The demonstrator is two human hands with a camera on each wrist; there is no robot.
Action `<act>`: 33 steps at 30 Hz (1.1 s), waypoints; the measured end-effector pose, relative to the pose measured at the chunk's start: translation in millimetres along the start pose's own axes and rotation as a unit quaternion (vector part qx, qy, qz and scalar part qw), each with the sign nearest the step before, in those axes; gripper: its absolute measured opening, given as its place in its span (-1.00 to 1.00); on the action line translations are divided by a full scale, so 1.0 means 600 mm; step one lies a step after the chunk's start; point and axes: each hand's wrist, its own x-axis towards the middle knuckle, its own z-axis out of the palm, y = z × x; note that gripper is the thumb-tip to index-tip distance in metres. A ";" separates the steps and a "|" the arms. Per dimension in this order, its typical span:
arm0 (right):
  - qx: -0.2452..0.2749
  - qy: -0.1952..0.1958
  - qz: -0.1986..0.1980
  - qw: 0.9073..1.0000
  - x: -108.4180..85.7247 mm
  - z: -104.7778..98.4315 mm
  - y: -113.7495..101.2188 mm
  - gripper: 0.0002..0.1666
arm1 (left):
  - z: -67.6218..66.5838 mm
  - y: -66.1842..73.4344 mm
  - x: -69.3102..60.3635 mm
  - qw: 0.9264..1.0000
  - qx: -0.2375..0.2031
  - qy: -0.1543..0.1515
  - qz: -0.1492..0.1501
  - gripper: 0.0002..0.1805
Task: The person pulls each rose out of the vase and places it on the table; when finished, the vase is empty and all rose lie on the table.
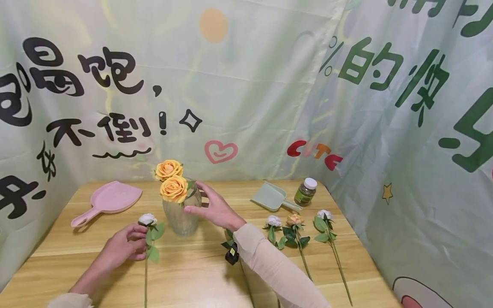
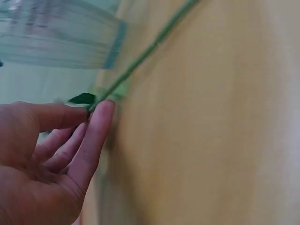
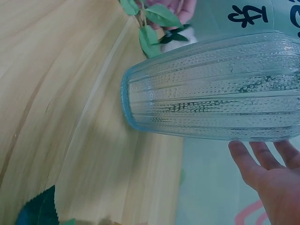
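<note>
My left hand [image 1: 121,246] pinches the green stem of a white artificial rose [image 1: 148,219] just below its bloom. In the left wrist view, thumb and fingertips meet on the stem [image 2: 154,44]. A ribbed clear glass vase [image 1: 182,224] stands upright on the table, with two yellow-orange roses [image 1: 174,189] at its mouth. Around the vase's right side is my right hand [image 1: 219,209], its fingers spread and fairly straight. Its fingertips [image 3: 239,149] lie at the glass in the right wrist view; the thumb is out of that view.
A pink dustpan [image 1: 117,197] lies back left; a grey-green dustpan [image 1: 269,197] and white-lidded jar [image 1: 305,193] are back right. Right of my forearm lie white roses [image 1: 274,221] and an orange rose [image 1: 295,220]. My sleeve partly covers a black flower [image 1: 232,254].
</note>
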 end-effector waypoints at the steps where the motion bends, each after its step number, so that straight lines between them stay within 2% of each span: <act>1: -0.001 -0.002 -0.001 1.000 -0.002 -0.002 0.000 0.10 | 0.005 -0.003 0.000 1.000 -0.002 -0.002 -0.001 -0.50; 5: -0.002 -0.008 -0.009 1.000 -0.011 -0.011 -0.001 0.03 | 0.017 -0.005 -0.003 1.000 0.010 -0.006 0.002 -0.43; 11: 0.001 -0.016 -0.012 1.000 -0.022 -0.025 0.002 -0.01 | 0.025 -0.002 -0.013 0.999 0.051 0.008 0.005 -0.42; 17: 0.009 -0.023 -0.009 1.000 -0.025 -0.029 0.011 -0.02 | 0.031 -0.002 -0.018 0.999 0.048 0.008 -0.003 -0.42; 20: 0.011 -0.022 -0.006 1.000 -0.025 -0.028 0.013 0.01 | 0.024 0.000 -0.022 0.998 0.059 0.006 -0.001 -0.43; 24: 0.010 -0.023 -0.002 1.000 -0.024 -0.026 0.011 0.04 | -0.003 0.011 -0.030 0.996 0.083 0.011 0.004 -0.55; 27: 0.007 -0.025 -0.002 1.000 -0.024 -0.025 0.009 0.03 | -0.026 0.033 -0.030 0.994 0.097 0.027 0.041 -0.63; 30: 0.009 -0.024 -0.002 1.000 -0.025 -0.027 0.009 0.03 | -0.039 0.069 -0.022 0.988 0.087 0.035 0.123 -0.63; 33: 0.013 -0.025 -0.002 1.000 -0.026 -0.029 0.011 0.03 | -0.034 0.114 -0.014 0.977 0.068 0.033 0.202 -0.67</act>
